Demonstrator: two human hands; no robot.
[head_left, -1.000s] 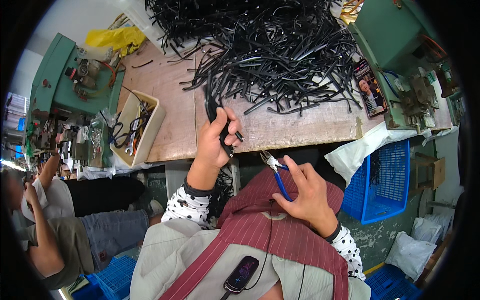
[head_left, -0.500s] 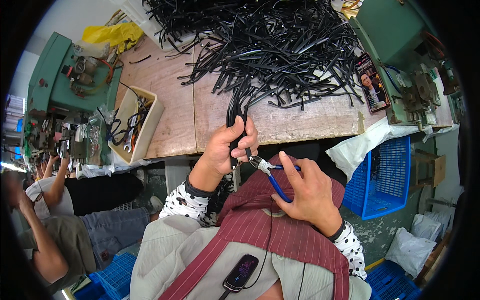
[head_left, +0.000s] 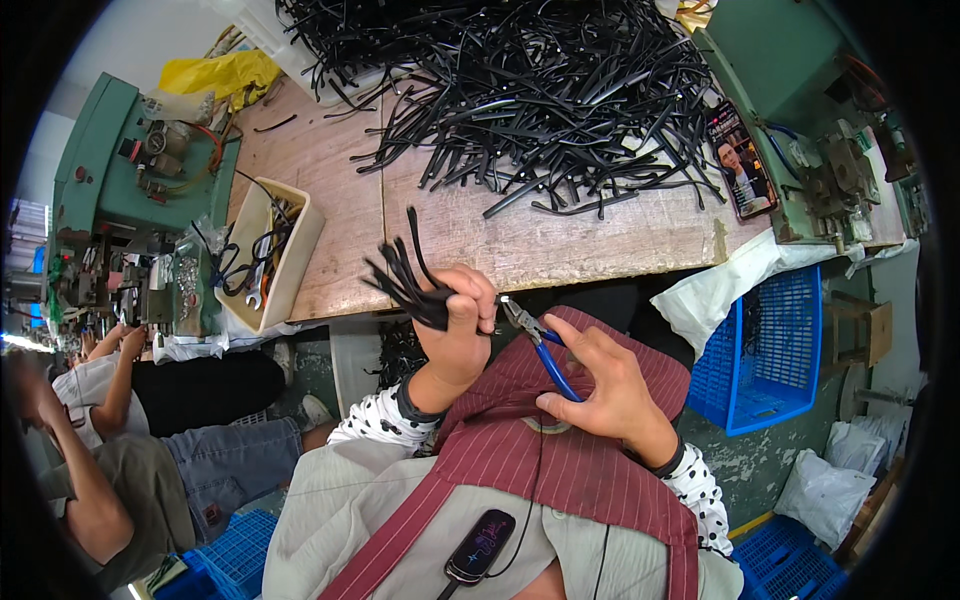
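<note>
My left hand (head_left: 460,335) is closed round a small bunch of slim black eyeglass temples (head_left: 415,295). Their long ends fan out to the upper left, past the table's front edge. In my right hand (head_left: 612,385) are cutting pliers (head_left: 548,362) with blue handles, the fingers round the grips. The metal jaws point up and left, close beside the left fingers, with a small shiny bit at their tip. Whether they grip it I cannot tell. A large heap of similar temples (head_left: 560,110) covers the back of the table.
A cream tray (head_left: 312,245) with tools stands at the table's left. Green machines (head_left: 165,165) flank the table. A phone (head_left: 743,170) leans at the right, above a blue crate (head_left: 765,370). Another person (head_left: 90,470) sits at the left.
My left hand has turned, so the bunch of temples has swung from upright to leaning left, away from the heap. The pliers' jaws have moved slightly up and stay near the left fingers.
</note>
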